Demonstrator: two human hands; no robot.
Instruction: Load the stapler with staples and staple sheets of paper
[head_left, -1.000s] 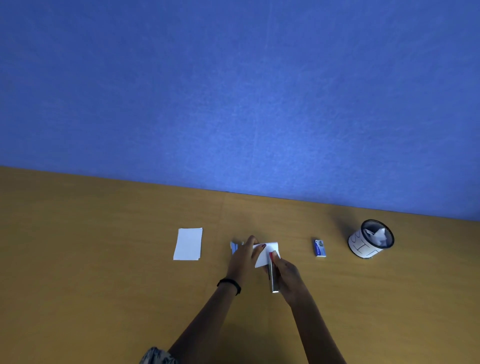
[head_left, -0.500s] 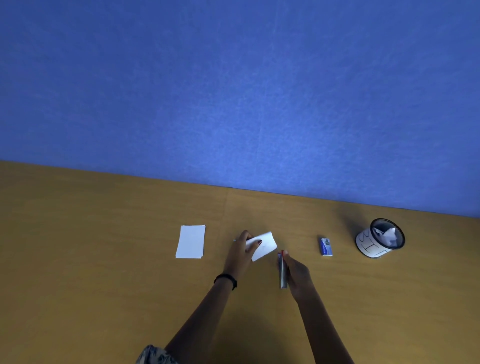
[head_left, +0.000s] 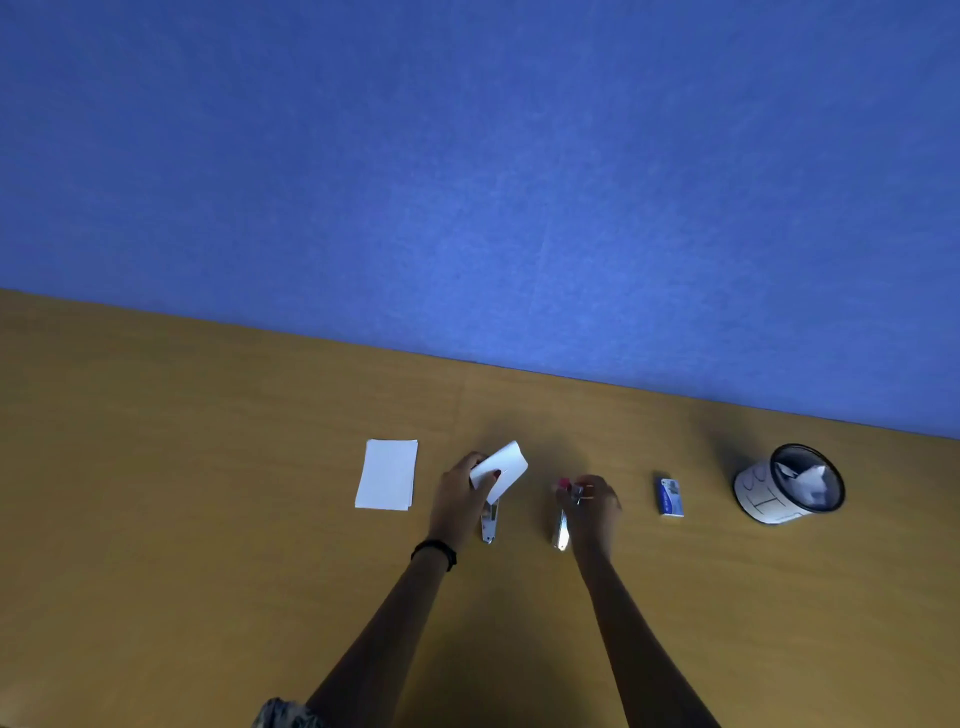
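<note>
Sheets (head_left: 500, 464) pinched in my left hand (head_left: 460, 498), stapler (head_left: 561, 531) gripped in my right hand (head_left: 593, 505), paper stack (head_left: 387, 474) at left.

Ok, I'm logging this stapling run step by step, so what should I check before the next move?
1. Left hand grips the small sheets: ok.
2. Right hand holds the stapler: ok.
3. Sheets and stapler apart, nothing caught: ok.
4. Staple through the held sheets: cannot tell.
5. Paper stack lies flat on the table, staple box to the right: ok.
6. Metal piece under the left hand identified: cannot tell.
</note>
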